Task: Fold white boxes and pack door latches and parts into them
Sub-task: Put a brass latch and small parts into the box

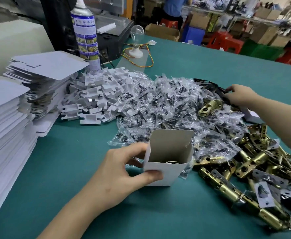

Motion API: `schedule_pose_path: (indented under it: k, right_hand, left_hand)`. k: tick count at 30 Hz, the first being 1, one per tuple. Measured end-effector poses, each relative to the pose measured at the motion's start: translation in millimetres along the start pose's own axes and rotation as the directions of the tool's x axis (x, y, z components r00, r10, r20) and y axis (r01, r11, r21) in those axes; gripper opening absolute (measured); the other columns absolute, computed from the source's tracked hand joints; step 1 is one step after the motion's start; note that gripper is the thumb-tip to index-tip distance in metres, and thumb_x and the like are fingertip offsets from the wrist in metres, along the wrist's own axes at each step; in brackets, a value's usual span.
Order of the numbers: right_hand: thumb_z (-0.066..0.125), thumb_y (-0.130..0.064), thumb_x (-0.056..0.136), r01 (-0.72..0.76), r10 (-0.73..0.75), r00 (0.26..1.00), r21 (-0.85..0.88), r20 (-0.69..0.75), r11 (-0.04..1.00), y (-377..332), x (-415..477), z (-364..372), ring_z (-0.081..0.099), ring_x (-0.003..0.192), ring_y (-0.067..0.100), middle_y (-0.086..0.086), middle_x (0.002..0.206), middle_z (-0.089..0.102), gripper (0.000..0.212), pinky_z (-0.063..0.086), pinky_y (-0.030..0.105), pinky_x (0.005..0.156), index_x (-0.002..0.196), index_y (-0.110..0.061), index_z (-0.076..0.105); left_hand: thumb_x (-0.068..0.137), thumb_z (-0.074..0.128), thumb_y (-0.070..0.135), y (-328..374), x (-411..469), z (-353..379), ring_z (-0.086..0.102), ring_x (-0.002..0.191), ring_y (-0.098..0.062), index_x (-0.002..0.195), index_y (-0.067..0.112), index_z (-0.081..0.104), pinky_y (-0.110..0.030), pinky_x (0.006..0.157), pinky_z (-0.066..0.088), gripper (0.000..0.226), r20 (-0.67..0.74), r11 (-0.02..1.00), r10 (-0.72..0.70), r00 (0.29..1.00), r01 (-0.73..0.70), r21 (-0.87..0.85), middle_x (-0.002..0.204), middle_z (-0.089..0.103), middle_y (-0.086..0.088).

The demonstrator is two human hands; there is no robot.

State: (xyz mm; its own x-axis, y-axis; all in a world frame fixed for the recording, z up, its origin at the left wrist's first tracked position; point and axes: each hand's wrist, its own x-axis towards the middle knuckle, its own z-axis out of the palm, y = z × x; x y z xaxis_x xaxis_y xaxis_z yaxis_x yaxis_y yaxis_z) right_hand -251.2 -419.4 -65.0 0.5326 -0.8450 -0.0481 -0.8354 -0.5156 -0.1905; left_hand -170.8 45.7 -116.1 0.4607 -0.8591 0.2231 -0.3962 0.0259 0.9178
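Note:
My left hand [124,171] grips an upright white box [167,159] on the green table; its top flap stands open and a brass part shows inside. My right hand [239,95] reaches to the far right and pinches at a pile of black flat parts [208,85]. Brass door latches [255,171] lie heaped at the right. A wide pile of small clear bags of screws [167,104] fills the middle.
Stacks of flat white box blanks [12,118] stand at the left, with a heap of white card inserts [96,95] beside them. A spray can [86,33] and a light bulb on a base [137,40] stand at the back. Bare green table [72,169] lies in front.

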Motion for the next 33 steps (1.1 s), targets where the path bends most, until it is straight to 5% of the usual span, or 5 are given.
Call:
schedule_pose_path:
  k: [5, 16, 22, 28, 33]
  right_hand:
    - [0.053, -0.031, 0.107, -0.009, 0.008, 0.999, 0.026, 0.040, 1.000, -4.4, 24.6, 18.1, 0.047, 0.137, 0.043, 0.026, 0.149, 0.050, 0.052, 0.039, 0.042, 0.109, 0.152, -0.005, 0.043]
    - [0.050, -0.031, 0.104, 0.039, -0.039, 0.998, -0.003, -0.043, 0.999, -0.7, 49.4, 24.3, 0.053, 0.127, 0.043, 0.028, 0.137, 0.058, 0.040, 0.044, 0.045, 0.106, 0.132, -0.006, 0.063]
    - [0.048, -0.008, 0.100, -0.016, 0.021, 0.995, 0.053, -0.098, 0.998, 12.9, 62.3, 27.3, 0.048, 0.134, 0.044, 0.028, 0.147, 0.048, 0.043, 0.041, 0.047, 0.112, 0.143, -0.004, 0.052]
    - [0.055, -0.006, 0.096, 0.027, -0.027, 0.999, -0.001, -0.028, 1.000, 4.7, 62.5, 24.8, 0.057, 0.122, 0.040, 0.024, 0.134, 0.062, 0.040, 0.048, 0.038, 0.093, 0.136, -0.005, 0.058]
    - [0.051, -0.022, 0.100, -0.031, 0.027, 0.999, -0.117, -0.038, 0.993, 3.9, 63.4, 21.4, 0.043, 0.134, 0.046, 0.027, 0.148, 0.043, 0.051, 0.043, 0.051, 0.112, 0.146, -0.002, 0.045]
  left_hand:
    - [0.082, 0.083, 0.027, -0.5, 1.6, -1.5, 0.072, 0.100, -0.008, 0.115, 0.033, 0.076, -0.030, 0.088, 0.055, 0.035, -0.004, 0.999, -0.031, 1.000, 0.031, -0.019, 0.111, 0.076, 0.018]
    - [0.082, 0.083, 0.028, 2.2, 2.2, -1.5, 0.072, 0.105, -0.009, 0.117, 0.036, 0.073, -0.030, 0.089, 0.055, 0.037, 0.004, 1.000, -0.025, 1.000, 0.025, 0.003, 0.114, 0.076, 0.019]
    - [0.083, 0.082, 0.028, 4.6, 0.7, -2.1, 0.072, 0.097, -0.008, 0.110, 0.041, 0.073, -0.017, 0.084, 0.053, 0.032, 0.010, 1.000, -0.008, 1.000, 0.008, -0.007, 0.108, 0.077, 0.016]
    - [0.077, 0.078, 0.041, 3.8, 2.6, -0.6, 0.073, 0.095, -0.007, 0.110, 0.048, 0.073, -0.013, 0.082, 0.052, 0.034, -0.005, 1.000, 0.016, 1.000, -0.016, -0.008, 0.106, 0.078, 0.017]
    - [0.072, 0.078, 0.048, 0.0, 2.2, 0.7, 0.075, 0.092, -0.007, 0.109, 0.049, 0.074, -0.009, 0.080, 0.052, 0.037, -0.035, 1.000, 0.020, 0.999, -0.019, 0.013, 0.102, 0.079, 0.016]
